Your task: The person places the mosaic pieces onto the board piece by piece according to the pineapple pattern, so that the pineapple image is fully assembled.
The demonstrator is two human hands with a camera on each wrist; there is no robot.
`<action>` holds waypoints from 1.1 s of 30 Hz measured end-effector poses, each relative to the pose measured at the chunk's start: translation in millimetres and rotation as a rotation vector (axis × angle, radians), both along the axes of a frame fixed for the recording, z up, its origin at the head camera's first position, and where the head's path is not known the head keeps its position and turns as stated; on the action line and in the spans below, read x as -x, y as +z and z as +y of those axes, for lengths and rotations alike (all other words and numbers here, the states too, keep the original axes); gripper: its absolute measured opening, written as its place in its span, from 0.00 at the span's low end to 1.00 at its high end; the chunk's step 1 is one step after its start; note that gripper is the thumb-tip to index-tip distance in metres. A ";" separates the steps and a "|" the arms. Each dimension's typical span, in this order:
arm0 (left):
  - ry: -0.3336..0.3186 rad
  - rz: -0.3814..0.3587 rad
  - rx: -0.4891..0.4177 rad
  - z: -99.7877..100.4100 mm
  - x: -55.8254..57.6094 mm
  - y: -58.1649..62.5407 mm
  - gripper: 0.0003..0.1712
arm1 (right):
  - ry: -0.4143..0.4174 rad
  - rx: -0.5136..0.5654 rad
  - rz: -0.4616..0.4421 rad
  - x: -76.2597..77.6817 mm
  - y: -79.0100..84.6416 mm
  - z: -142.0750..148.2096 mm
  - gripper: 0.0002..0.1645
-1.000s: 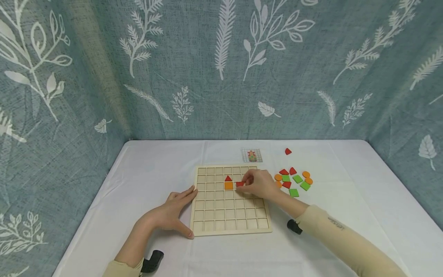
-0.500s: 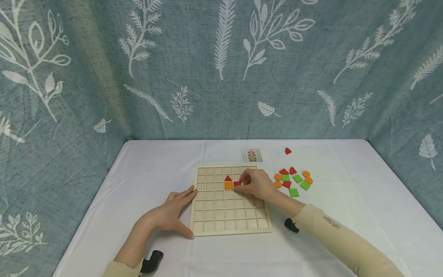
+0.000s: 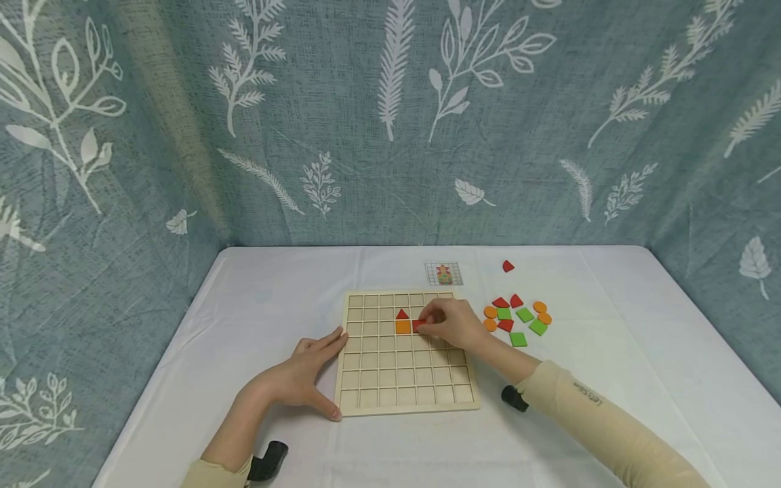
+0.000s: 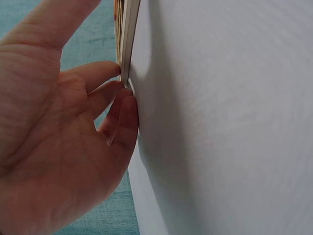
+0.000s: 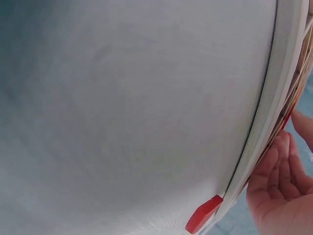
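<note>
A wooden grid board [image 3: 369, 379] lies on the white table. In its cells are a red triangle tile [image 3: 402, 314] and, just below it, an orange square tile [image 3: 403, 327]. My right hand [image 3: 456, 324] pinches a red tile [image 3: 417, 326] at the cell right of the orange square; the fingers hide part of its outline. In the right wrist view the thumb and fingertips of that hand [image 5: 281, 183] meet at a sliver of red above the board. My left hand [image 3: 300, 374] rests with spread fingers against the board's left edge, thumb near the lower corner.
Right of the board lie loose pieces: red ones [image 3: 506, 326], orange discs [image 3: 539, 307] and green squares [image 3: 518, 339]. One red piece [image 3: 508, 266] sits farther back. A small pattern card [image 3: 444, 273] lies behind the board. A patterned curtain [image 3: 366, 190] hangs behind the table.
My right hand has moved slightly left with the red tile, which now sits beside the orange square at its cell. The fingers have shifted a little over it. My left hand has not moved.
</note>
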State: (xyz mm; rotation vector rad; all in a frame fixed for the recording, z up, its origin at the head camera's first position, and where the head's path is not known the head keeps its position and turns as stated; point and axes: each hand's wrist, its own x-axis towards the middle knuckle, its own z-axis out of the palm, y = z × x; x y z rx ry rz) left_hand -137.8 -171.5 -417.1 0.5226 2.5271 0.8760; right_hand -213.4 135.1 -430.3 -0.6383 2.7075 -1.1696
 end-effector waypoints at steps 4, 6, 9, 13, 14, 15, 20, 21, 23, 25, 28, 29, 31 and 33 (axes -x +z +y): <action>0.002 -0.001 0.002 -0.3 -0.2 0.3 0.73 | -0.003 0.001 -0.014 1.1 0.7 2.9 0.07; 0.004 -0.004 0.001 -0.4 -0.5 0.7 0.73 | -0.025 0.001 -0.012 2.0 2.1 6.2 0.07; 0.010 -0.008 0.002 -0.5 -1.0 1.6 0.73 | -0.081 0.012 -0.003 4.5 5.0 15.2 0.09; 0.016 -0.010 0.000 -0.8 -1.6 2.8 0.73 | -0.179 0.020 0.002 10.7 9.9 33.4 0.12; 0.016 -0.009 0.000 -1.0 -1.8 2.9 0.73 | -0.207 0.019 0.006 13.2 10.5 39.1 0.13; 0.015 -0.009 0.000 -1.2 -1.9 2.9 0.73 | -0.233 0.017 0.011 15.4 11.3 45.0 0.14; 0.014 -0.003 0.002 -2.3 -1.9 2.5 0.73 | -0.353 -0.026 0.049 29.7 12.7 76.8 0.18; 0.012 -0.004 -0.001 -2.4 -1.8 2.5 0.73 | -0.381 -0.039 0.050 32.8 12.7 82.9 0.18; 0.009 -0.009 -0.001 -2.5 -1.4 1.8 0.73 | -0.429 -0.064 0.047 38.5 12.3 94.4 0.20; 0.005 -0.014 0.001 -2.5 -1.0 0.6 0.73 | -0.474 -0.080 0.027 43.5 11.3 104.8 0.21; 0.002 -0.019 0.004 -2.3 -0.8 -1.0 0.73 | -0.532 -0.090 -0.026 49.8 8.8 117.6 0.23; 0.002 -0.018 0.002 -2.3 -1.0 -1.4 0.73 | -0.549 -0.086 -0.048 51.4 8.3 120.7 0.24; 0.004 -0.017 0.000 -2.3 -1.1 -2.0 0.73 | -0.580 -0.081 -0.081 54.9 7.3 126.1 0.26; 0.008 -0.019 -0.004 -2.2 -0.9 -2.6 0.73 | -0.602 -0.085 -0.097 58.4 6.4 130.0 0.27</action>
